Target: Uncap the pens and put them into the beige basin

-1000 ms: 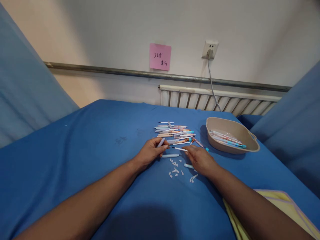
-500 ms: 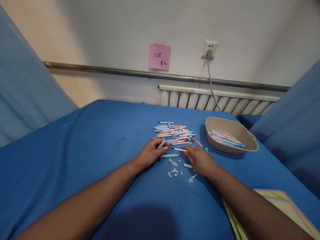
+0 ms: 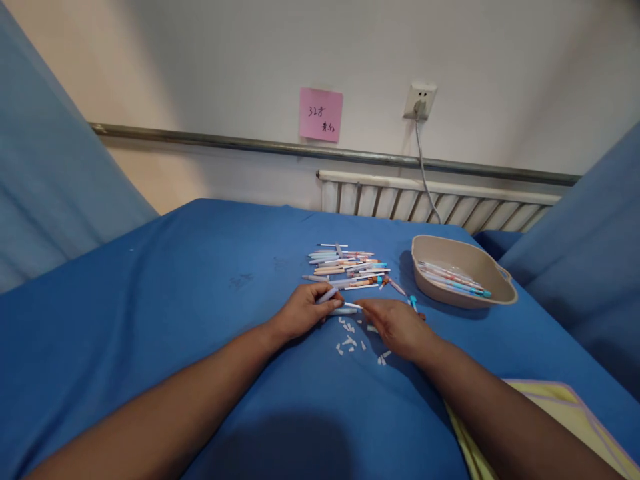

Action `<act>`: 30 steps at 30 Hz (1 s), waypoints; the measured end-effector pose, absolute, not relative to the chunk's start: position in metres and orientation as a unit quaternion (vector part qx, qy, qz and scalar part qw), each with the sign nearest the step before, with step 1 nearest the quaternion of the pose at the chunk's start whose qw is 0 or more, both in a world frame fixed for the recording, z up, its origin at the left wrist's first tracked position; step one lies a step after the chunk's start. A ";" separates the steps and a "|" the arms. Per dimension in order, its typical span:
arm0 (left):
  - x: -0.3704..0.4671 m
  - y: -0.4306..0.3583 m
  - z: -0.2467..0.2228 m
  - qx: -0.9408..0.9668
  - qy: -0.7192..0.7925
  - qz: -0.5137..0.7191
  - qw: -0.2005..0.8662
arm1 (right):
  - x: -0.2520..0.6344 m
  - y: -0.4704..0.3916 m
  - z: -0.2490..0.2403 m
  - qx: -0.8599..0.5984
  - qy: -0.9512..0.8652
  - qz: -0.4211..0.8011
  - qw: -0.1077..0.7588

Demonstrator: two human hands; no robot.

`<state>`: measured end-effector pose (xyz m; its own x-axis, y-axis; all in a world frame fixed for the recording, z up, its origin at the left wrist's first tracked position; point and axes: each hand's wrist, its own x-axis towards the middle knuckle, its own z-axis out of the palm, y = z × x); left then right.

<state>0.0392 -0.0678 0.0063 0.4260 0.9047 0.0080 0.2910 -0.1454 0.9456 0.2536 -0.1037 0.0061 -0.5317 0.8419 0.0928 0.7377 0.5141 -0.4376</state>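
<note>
My left hand (image 3: 303, 311) is closed around a pale lavender pen barrel (image 3: 327, 295), which points up and to the right out of its grip. A thin white pen refill (image 3: 353, 305) spans the short gap between my hands. My right hand (image 3: 401, 328) pinches its right end, while its left end meets the fingertips of my left hand, where its dark tip is hidden. Just below lies a pale blue pen barrel (image 3: 345, 311), partly behind my left fingers. Small white cone-shaped pen tips (image 3: 349, 341) are scattered on the blue cloth nearer to me.
Beyond my hands lies a pile of pens, barrels and refills (image 3: 345, 261). A beige basket (image 3: 503, 293) with bagged pens (image 3: 453, 277) stands to the right. Folded yellow cloth (image 3: 545, 400) lies under my right forearm. Blue cloth (image 3: 200, 267) covers the table, with a wall behind.
My right hand has moved slightly left and down, bringing the refill to my left fingertips. Its dark tip showed before and is now hidden. My left hand has hardly moved.
</note>
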 end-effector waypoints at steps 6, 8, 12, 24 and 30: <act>0.043 -0.072 0.007 0.605 0.413 0.336 0.592 | 0.249 -0.108 0.005 -0.465 -0.848 0.184 0.176; 0.042 -0.072 0.010 0.546 0.392 0.343 0.656 | 0.248 -0.108 0.001 -0.462 -0.835 0.216 0.207; 0.038 -0.068 0.014 0.408 0.348 0.335 0.774 | 0.249 -0.106 -0.008 -0.455 -0.801 0.267 0.283; 0.036 -0.067 0.011 0.349 0.346 0.354 0.796 | 0.255 -0.098 -0.015 -0.481 -0.774 0.254 0.324; 0.034 -0.066 0.008 0.425 0.375 0.348 0.747 | 0.260 -0.093 -0.020 -0.474 -0.781 0.224 0.340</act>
